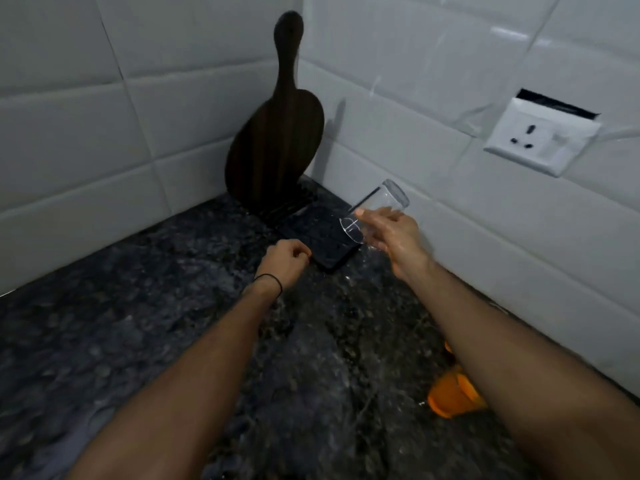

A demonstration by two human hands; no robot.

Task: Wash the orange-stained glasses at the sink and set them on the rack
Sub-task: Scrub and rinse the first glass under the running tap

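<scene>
My right hand [393, 233] grips a clear glass [379, 206], tilted with its mouth down-left, just above the right end of the black rack [322, 244] in the counter corner. The glass looks clean and wet. My left hand [285, 259] has its fingers curled and sits at the rack's near left edge; whether it touches the rack I cannot tell. An orange-stained glass [450, 396] stands on the counter at the lower right, partly hidden behind my right forearm.
A dark wooden paddle board [277, 133] stands upright in the rack's far slots, leaning into the tiled corner. A white wall socket [543, 140] is on the right wall. The dark stone counter [138, 323] spreads to the left and front.
</scene>
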